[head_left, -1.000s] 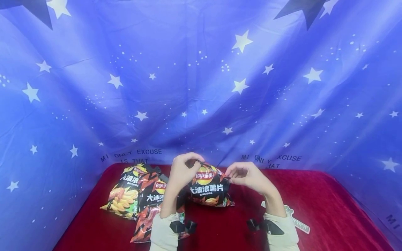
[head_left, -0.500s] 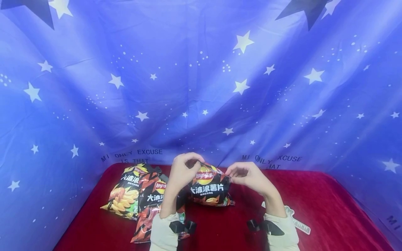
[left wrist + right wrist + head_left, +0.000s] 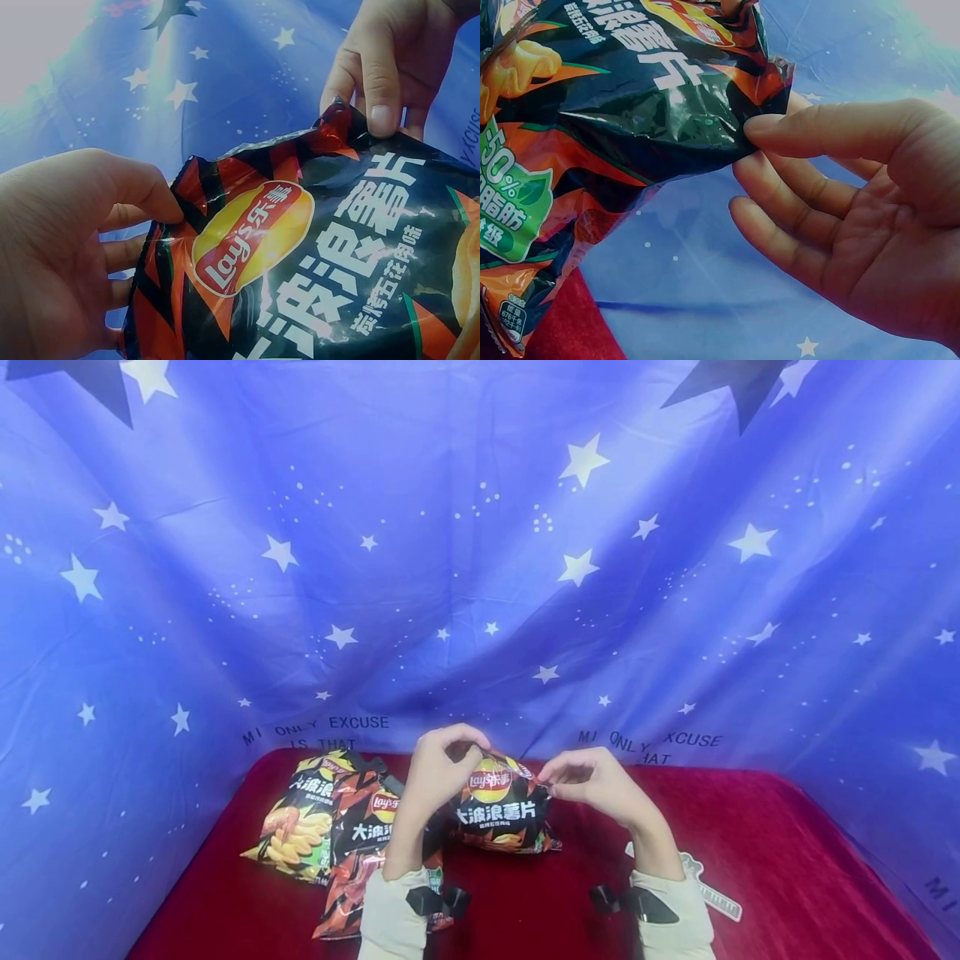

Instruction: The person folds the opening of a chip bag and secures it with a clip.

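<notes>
A blue star-printed backdrop cloth fills most of the head view, its printed lettering partly lost in folds. Below it lies a red velvet tabletop, cut off at the lower edge.

Taking the held Lay's chip bag as landmark: it stands upright near the middle of the red velvet tabletop, its bottom edge resting on the velvet. The left hand pinches its top left corner between thumb and curled fingers; in the left wrist view the bag's lower half runs out of the picture. The right hand pinches the top right corner, thumb pressed on the foil with the other fingers behind it, their tips hidden.

To the left of the held bag lie two more chip bags, an orange-and-black one partly covered by the left forearm, and beyond it a yellow-and-green one, partly overlapped. To the right, behind the right wrist, a pale flat object lies mostly hidden; what it is cannot be told.
</notes>
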A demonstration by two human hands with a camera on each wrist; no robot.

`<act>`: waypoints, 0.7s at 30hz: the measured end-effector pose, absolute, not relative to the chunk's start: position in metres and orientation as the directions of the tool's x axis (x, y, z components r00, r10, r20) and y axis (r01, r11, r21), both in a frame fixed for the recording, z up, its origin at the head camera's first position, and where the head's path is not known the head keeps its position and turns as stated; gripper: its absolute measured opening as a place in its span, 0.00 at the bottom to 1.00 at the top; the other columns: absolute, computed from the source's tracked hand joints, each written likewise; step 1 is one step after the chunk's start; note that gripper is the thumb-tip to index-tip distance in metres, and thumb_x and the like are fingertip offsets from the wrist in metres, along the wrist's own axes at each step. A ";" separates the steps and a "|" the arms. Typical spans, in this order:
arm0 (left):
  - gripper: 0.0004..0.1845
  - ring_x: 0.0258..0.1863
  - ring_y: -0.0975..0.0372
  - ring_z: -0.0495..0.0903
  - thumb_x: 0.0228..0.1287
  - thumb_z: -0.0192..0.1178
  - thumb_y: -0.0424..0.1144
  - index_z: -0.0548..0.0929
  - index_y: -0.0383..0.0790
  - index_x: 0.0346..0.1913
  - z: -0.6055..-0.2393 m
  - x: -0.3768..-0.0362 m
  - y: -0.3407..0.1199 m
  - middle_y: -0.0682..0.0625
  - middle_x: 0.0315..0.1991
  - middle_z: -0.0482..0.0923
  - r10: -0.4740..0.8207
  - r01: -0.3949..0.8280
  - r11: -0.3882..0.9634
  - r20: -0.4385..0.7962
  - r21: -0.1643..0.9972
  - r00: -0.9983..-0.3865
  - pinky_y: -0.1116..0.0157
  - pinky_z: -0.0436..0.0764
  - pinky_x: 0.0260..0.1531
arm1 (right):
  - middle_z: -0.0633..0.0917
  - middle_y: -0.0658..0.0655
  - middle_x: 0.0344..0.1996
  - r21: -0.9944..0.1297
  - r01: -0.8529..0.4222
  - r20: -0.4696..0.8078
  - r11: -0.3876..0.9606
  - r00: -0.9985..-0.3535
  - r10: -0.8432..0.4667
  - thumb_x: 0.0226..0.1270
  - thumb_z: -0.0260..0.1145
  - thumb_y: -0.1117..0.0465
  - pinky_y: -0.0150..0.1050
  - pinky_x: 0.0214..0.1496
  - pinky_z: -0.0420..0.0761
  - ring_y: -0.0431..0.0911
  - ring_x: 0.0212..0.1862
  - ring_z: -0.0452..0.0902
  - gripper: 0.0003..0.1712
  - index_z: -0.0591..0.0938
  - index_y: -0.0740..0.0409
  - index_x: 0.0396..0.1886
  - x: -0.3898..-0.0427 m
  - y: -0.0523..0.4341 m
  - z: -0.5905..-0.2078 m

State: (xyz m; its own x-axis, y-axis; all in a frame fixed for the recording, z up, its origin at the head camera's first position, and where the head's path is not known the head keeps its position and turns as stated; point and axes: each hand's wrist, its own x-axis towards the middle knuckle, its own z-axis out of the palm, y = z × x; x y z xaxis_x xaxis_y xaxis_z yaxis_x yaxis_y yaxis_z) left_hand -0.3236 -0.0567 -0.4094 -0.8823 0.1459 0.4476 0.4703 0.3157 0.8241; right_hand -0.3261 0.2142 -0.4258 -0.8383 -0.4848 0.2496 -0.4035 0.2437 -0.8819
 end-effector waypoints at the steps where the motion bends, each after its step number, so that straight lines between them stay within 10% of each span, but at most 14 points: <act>1: 0.11 0.35 0.63 0.82 0.59 0.63 0.25 0.90 0.44 0.37 -0.409 -0.324 -0.057 0.53 0.37 0.89 0.143 0.467 0.317 0.445 0.826 -0.884 0.68 0.82 0.41 | 0.89 0.62 0.32 -0.881 -0.404 0.250 0.247 -0.840 -0.482 0.58 0.69 0.76 0.40 0.40 0.88 0.42 0.35 0.85 0.12 0.88 0.63 0.42 -0.326 0.214 -0.426; 21: 0.10 0.42 0.63 0.83 0.64 0.62 0.29 0.89 0.48 0.35 -0.408 -0.322 -0.058 0.55 0.37 0.89 0.102 0.433 0.323 0.424 0.842 -0.900 0.60 0.82 0.50 | 0.90 0.57 0.39 -0.863 -0.444 0.257 0.241 -0.796 -0.548 0.67 0.69 0.68 0.38 0.46 0.86 0.40 0.42 0.85 0.10 0.87 0.57 0.47 -0.327 0.216 -0.424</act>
State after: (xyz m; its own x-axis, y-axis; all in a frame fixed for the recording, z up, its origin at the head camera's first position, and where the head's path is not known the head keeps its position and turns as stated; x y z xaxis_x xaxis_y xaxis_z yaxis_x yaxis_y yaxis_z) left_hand -0.3220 -0.0577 -0.4082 -0.9001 0.1020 0.4236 0.4327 0.3232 0.8416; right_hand -0.3272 0.2163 -0.4244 -0.7960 -0.5480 0.2570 -0.4443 0.2407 -0.8629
